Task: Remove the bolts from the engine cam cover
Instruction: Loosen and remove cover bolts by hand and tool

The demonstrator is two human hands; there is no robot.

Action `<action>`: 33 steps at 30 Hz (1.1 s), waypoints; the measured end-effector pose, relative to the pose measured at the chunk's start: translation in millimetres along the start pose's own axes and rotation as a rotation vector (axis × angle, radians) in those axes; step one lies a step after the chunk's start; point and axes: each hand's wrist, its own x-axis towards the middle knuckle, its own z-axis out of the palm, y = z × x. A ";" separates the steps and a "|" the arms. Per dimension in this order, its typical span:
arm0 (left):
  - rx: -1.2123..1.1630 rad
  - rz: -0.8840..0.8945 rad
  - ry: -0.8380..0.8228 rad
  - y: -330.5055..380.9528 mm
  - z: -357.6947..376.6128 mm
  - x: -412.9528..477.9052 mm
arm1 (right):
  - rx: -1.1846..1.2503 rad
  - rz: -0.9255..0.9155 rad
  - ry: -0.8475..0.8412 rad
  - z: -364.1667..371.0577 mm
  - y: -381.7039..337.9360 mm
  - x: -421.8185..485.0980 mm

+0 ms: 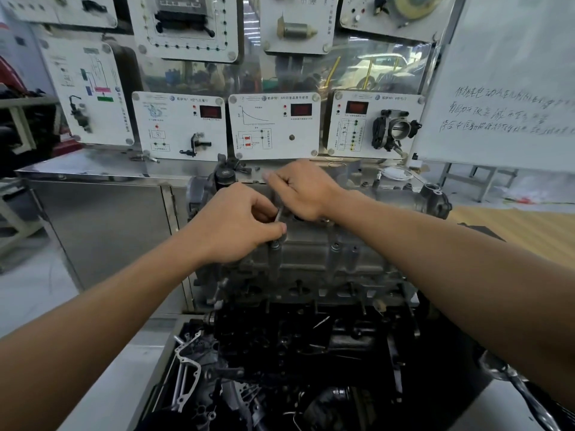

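The grey metal cam cover tops the engine in the middle of the view. My left hand rests over its left part and pinches a thin metal bolt between thumb and fingers. Below that hand a bolt head stands on a boss of the cover. My right hand reaches over the far edge of the cover, fingers curled round a small metal piece at its fingertips; I cannot tell whether it is a bolt or a tool.
A steel cabinet stands to the left, behind the engine. Training panels with red displays line the wall behind. A whiteboard leans at the right. Loose black parts and a gasket lie in a tray below the engine.
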 end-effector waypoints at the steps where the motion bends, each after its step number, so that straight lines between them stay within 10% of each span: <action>1: -0.054 -0.066 -0.031 0.3 -2.0 0.1 | 0.058 0.007 -0.026 3.2 -4.0 5.7; 6: -0.314 -0.275 -0.030 5.0 -4.6 -2.6 | 0.277 0.066 -0.105 6.3 -11.9 18.8; 19: 0.274 -0.034 0.276 47.4 -18.6 2.6 | 0.236 0.131 -0.118 -4.9 9.0 -8.9; 26: 0.368 0.243 -0.011 63.1 -41.3 28.6 | 0.115 0.113 -0.263 -81.8 -9.6 -42.7; 30: 0.409 0.420 -0.202 74.1 -6.9 49.5 | 0.363 0.431 -0.591 -119.2 -6.5 -98.2; 33: 0.408 0.517 -0.283 77.2 16.8 58.0 | 0.948 0.807 -0.436 -102.8 -19.9 -135.1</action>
